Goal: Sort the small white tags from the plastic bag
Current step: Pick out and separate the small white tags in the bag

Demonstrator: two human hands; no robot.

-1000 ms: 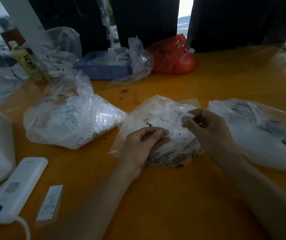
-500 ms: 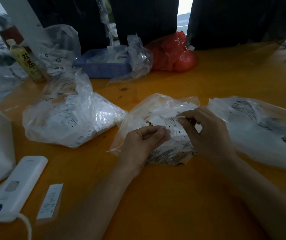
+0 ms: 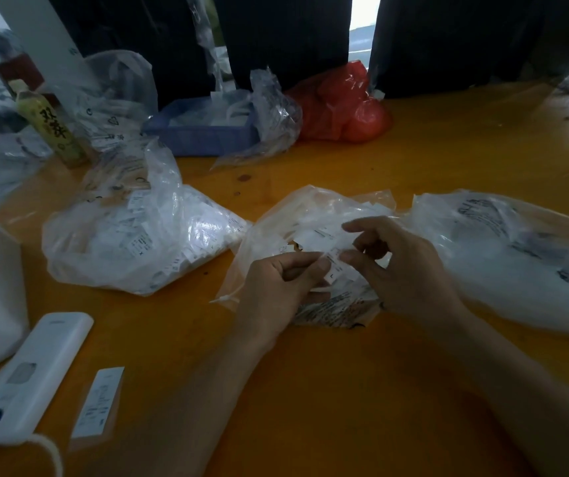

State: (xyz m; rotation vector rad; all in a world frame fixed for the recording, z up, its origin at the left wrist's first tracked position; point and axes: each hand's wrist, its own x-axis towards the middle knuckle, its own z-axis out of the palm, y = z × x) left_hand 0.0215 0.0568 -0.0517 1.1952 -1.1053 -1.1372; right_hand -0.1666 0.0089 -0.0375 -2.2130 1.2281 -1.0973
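Your two hands meet over a clear plastic bag [image 3: 314, 215] of small white tags [image 3: 317, 241] lying in the middle of the orange desk [image 3: 448, 160]. Your left hand [image 3: 276, 287] has its fingers curled, thumb and forefinger pinching the edge of a tag at the bag's mouth. Your right hand [image 3: 400, 270] curls in from the other side, its fingertips [image 3: 346, 258] closed on the same cluster of tags; which single tag each grip has is too blurred to tell.

A fuller bag of tags [image 3: 138, 242] sits to the left, apart from the middle one, and a printed plastic bag [image 3: 517, 256] lies just beside it on the right. Near the left edge rest a white device [image 3: 31, 370] with a cord and a loose label strip [image 3: 98, 402]. At the far side stand a green drink bottle [image 3: 50, 129], a blue tray [image 3: 203, 132] and a red bag [image 3: 345, 105].
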